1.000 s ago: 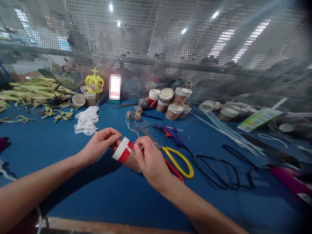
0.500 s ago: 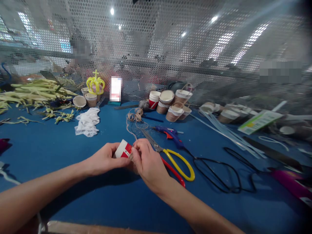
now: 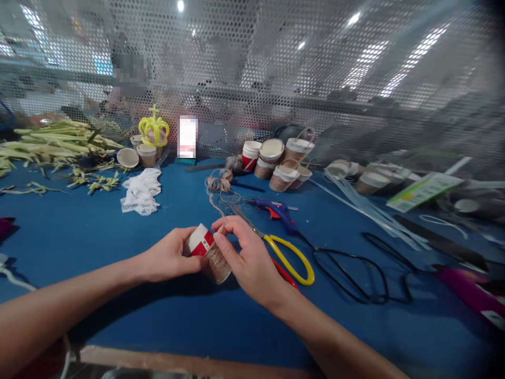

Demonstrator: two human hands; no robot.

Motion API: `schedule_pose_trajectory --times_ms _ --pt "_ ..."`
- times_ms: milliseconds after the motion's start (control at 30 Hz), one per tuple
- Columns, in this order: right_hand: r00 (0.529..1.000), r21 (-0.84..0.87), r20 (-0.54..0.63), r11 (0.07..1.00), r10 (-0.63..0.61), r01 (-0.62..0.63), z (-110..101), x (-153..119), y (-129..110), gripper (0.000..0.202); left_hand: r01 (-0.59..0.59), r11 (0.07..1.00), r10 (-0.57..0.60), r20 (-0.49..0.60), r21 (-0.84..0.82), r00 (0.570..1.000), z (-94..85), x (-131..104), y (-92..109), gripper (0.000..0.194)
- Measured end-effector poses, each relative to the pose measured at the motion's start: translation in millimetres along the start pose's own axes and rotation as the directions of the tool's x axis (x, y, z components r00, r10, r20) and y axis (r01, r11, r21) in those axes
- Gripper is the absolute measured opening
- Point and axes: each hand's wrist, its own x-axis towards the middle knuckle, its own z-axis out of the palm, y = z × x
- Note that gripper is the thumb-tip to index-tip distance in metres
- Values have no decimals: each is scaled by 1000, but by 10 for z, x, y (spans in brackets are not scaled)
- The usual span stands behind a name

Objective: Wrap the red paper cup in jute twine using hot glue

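My left hand (image 3: 173,255) grips a small red and white paper cup (image 3: 201,240), tilted above the table. Twine is wound round the cup's lower part, toward its right end. My right hand (image 3: 246,252) pinches the strand of twine (image 3: 210,198) between thumb and fingers, close beside the cup. That strand runs back to a loose twine bundle (image 3: 220,181) on the table. Just right of my right hand lie scissors (image 3: 290,258) with one yellow and one red handle, partly hidden by the hand. Beyond them rests a blue glue gun (image 3: 276,210).
Twine-wrapped cups (image 3: 284,176) stand at the back, before a perforated metal screen (image 3: 236,63). Pale stalks (image 3: 67,141), a yellow crown-shaped piece (image 3: 154,129), a phone (image 3: 187,137) and white cloth (image 3: 142,190) are at left and centre. Clear glue sticks (image 3: 371,210) and a black cable (image 3: 351,263) lie at right.
My right hand has shifted slightly right, off the cup's side, and more of the wound twine shows. The whole view has tipped a little. My left hand keeps hold of the cup.
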Motion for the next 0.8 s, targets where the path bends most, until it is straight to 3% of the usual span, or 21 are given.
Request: schedule_pose_trajectory --times_ms 300,600,800 --pt "997 2 25 998 70 -70 23 -7 13 12 -14 1000 14 11 -4 1000 16 -13 -5 14" --pt "999 31 -16 999 -43 44 3 -32 -71 11 -12 999 13 30 -41 999 52 -35 2 15" --pt "1000 40 -22 999 7 -7 5 -30 -57 12 -19 999 19 7 -38 1000 53 -38 12 15"
